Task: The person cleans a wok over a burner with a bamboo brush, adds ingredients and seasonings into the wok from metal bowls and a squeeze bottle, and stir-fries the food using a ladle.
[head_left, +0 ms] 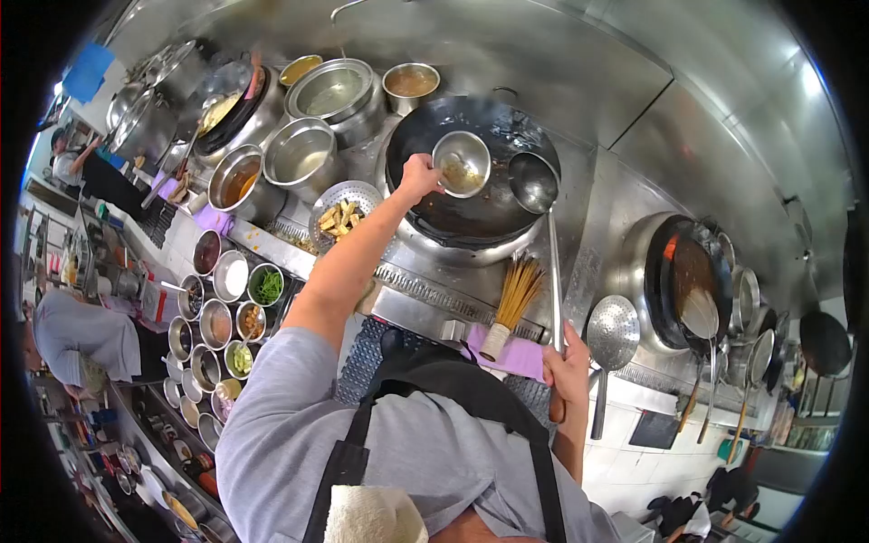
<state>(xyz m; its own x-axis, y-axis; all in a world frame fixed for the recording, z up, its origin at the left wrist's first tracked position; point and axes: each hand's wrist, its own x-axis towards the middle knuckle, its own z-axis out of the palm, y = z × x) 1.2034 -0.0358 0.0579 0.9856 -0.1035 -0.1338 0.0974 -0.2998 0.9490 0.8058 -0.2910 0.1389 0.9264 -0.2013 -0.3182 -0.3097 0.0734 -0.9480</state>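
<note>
My left hand (420, 181) grips the rim of a small metal bowl (472, 156), tilted over the large black wok (434, 213). Some pale bits lie inside the bowl. In my right hand (568, 366) is the handle of a long ladle (532, 184); its round cup rests in or just above the right side of the wok. Left of the wok, a perforated strainer (360, 195) holds browned pieces of food. A bamboo wok brush (514, 303) lies on the counter front beside a purple cloth (520, 357).
Metal pots (303, 154) of liquid stand behind and left. Several ingredient bowls (230, 276) crowd the left side. A perforated skimmer (614, 333) and a second wok (692, 281) are on the right. Other people (90, 335) are at the far left.
</note>
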